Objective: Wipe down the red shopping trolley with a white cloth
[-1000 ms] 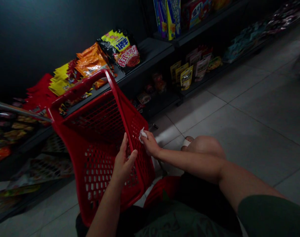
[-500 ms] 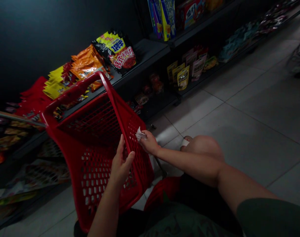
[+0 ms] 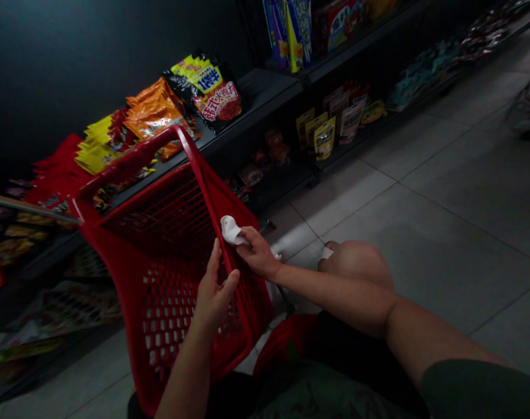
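A red plastic shopping basket [image 3: 199,174] with a perforated wall tilts across my lap, its handle rim pointing away from me. My left hand [image 3: 213,288] grips the basket's side wall near its lower middle. A crumpled white wipe [image 3: 232,230] sits against the basket's upper side rim, pinched in my right hand [image 3: 260,253]. Part of the wipe is hidden by my fingers. Both hands are close together on that same wall.
Dark shelves [image 3: 256,99] hold bright snack bags and boxes along the wall ahead and left. A metal rail [image 3: 29,205] enters from the left. My bare knee [image 3: 356,263] lies right of the basket, above pale floor tiles [image 3: 435,233].
My right hand has slid up and left along the basket's rim, carrying the white wipe, which now shows more. The basket and my left hand have barely moved.
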Available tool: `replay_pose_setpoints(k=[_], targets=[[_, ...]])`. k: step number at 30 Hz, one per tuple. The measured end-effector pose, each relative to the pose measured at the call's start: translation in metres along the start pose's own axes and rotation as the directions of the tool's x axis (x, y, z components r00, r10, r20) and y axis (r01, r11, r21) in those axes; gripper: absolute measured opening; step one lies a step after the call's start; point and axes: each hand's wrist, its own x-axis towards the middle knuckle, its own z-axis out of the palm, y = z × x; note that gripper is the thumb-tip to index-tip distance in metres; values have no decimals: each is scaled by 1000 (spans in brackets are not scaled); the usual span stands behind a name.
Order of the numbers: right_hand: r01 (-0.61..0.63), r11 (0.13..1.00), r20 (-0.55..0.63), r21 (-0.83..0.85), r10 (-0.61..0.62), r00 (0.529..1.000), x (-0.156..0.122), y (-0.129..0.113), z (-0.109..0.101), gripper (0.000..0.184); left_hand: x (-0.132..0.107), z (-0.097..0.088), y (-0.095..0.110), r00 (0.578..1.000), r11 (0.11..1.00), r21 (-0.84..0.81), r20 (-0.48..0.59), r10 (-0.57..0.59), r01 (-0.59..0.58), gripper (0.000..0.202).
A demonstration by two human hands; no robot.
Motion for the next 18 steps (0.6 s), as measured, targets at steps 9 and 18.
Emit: replay_pose_setpoints(k=[9,18], targets=[[-375,918,-59,-130,370,927,6,57,-12,35,-3,2,1,999,997,-65,1,-43,43,78],[-138,990,-111,-17,135,985,33,50,3,40,-9,1,2,998,996,-67,34,-61,64,79]])
